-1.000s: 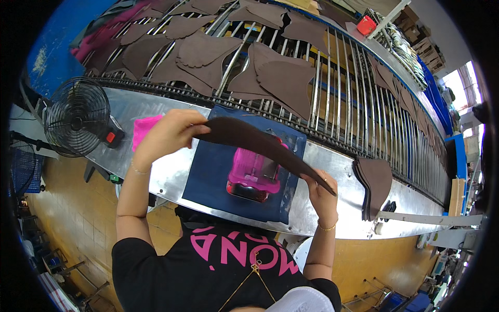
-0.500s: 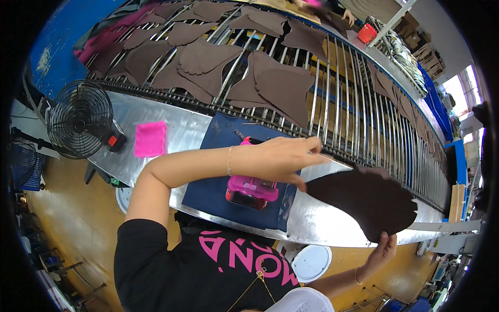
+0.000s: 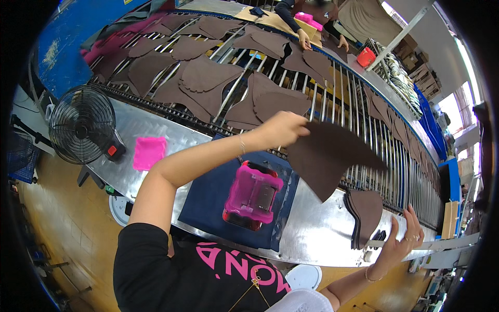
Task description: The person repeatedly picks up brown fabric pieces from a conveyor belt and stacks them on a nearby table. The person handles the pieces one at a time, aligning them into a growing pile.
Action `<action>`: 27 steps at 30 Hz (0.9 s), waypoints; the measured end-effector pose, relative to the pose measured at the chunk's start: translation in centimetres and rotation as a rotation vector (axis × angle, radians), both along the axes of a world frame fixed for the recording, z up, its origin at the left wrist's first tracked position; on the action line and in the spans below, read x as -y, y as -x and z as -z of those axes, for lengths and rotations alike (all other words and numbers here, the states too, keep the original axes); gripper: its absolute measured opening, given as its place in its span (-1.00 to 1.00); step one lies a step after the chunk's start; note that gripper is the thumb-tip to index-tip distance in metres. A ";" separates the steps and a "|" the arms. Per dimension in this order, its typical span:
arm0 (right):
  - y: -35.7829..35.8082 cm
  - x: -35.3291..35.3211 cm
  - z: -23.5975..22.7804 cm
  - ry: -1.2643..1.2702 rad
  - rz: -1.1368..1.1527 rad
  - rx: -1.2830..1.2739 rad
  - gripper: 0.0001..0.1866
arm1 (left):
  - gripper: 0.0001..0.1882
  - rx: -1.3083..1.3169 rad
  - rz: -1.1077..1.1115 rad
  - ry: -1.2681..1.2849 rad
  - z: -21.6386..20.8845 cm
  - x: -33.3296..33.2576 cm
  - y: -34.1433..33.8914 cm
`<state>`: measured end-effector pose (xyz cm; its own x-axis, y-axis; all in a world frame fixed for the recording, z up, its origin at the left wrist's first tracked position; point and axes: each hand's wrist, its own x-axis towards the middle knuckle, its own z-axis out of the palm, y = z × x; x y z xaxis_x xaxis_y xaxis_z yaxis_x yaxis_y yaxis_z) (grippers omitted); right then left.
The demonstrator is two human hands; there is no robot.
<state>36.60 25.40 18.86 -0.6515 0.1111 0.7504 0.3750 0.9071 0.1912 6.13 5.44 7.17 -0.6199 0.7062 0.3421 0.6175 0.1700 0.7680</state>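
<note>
My left hand (image 3: 283, 130) pinches the upper left edge of a dark brown, flat cut piece of sheet material (image 3: 332, 156). The piece hangs tilted over the near edge of the rod conveyor (image 3: 353, 104) and the metal table (image 3: 306, 223). My right hand (image 3: 403, 239) is at the right, fingers spread and nothing in them. Beside it, a small stack of brown cut pieces (image 3: 366, 213) lies on the table. More brown pieces (image 3: 208, 78) rest overlapping across the conveyor rods.
A pink tray (image 3: 252, 192) with a dark block inside sits on a dark blue cloth (image 3: 202, 203). Left of it are a small pink tray (image 3: 149, 153) and a black fan (image 3: 82, 125). Across the conveyor, a co-worker's hands (image 3: 304, 39) touch brown pieces near a red container (image 3: 366, 57).
My left hand has moved up toward the conveyor with the brown piece, which has swung away from the table. My right hand has let go of its edge and opened. The stack is now uncovered.
</note>
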 end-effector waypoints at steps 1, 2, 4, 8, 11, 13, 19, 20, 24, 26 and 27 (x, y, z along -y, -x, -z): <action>-0.9 -0.7 0.2 0.020 0.007 -0.042 -0.78 | -0.78 0.440 -0.057 0.008 0.7 0.7 1.5; -1.5 -1.2 0.6 0.043 0.038 -0.047 -0.79 | -0.80 0.704 -0.098 -0.158 3.1 1.3 3.5; -2.2 -2.0 1.9 0.095 0.116 -0.053 -0.80 | -0.81 0.892 -0.135 -0.371 5.1 2.9 6.9; -2.2 -2.0 4.7 0.274 0.167 0.075 -0.88 | -0.72 1.076 -0.327 -0.677 10.5 3.8 14.3; -2.1 -1.3 6.2 0.393 0.252 0.121 -0.88 | -0.68 1.069 -0.461 -0.807 13.2 3.7 18.7; -2.3 -1.7 6.9 0.418 0.280 0.156 -0.87 | -0.69 1.089 -0.578 -0.876 14.8 3.4 21.6; -2.9 -2.0 7.9 0.421 0.343 0.192 -0.88 | -0.71 1.158 -0.585 -0.937 16.4 1.6 25.5; -2.8 -1.8 7.9 0.434 0.342 0.195 -0.88 | -0.72 1.164 -0.579 -0.946 16.5 1.5 25.7; -1.8 -1.3 7.6 0.452 0.325 0.223 -0.89 | -0.65 1.200 -0.631 -0.983 17.0 1.6 26.2; -1.4 -1.1 7.7 0.465 0.309 0.229 -0.90 | -0.64 1.202 -0.654 -0.945 17.1 2.0 26.2; -1.2 -1.1 7.7 0.481 0.303 0.229 -0.90 | -0.63 1.219 -0.631 -0.908 17.2 2.6 26.3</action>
